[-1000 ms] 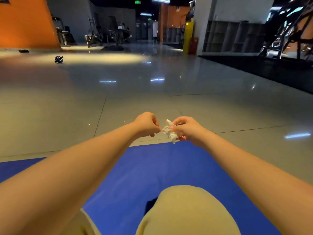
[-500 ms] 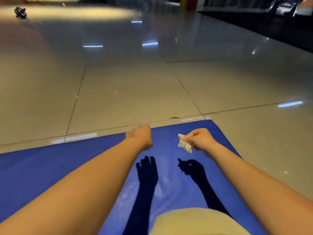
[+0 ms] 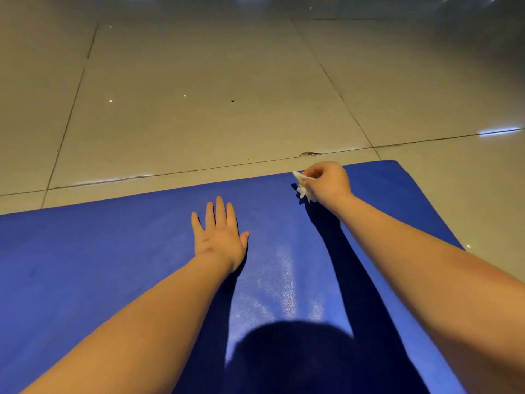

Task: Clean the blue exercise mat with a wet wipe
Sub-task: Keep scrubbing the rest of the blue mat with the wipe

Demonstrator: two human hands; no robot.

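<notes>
The blue exercise mat fills the lower part of the head view, its far edge running from left to the upper right corner. My left hand lies flat on the mat near its middle, fingers straight and spread. My right hand is near the mat's far edge and pinches a crumpled white wet wipe, which hangs down to the mat surface. A damp sheen shows on the mat between my arms.
Beige glossy floor tiles with dark grout lines stretch beyond the mat's far edge and to its right. A small crack marks the grout just past the mat. My head's shadow falls on the mat at the bottom.
The view has tilted down toward the mat. My left hand let go of the wipe, opened and came down flat on the mat. My right hand carried the wipe to the mat's far edge.
</notes>
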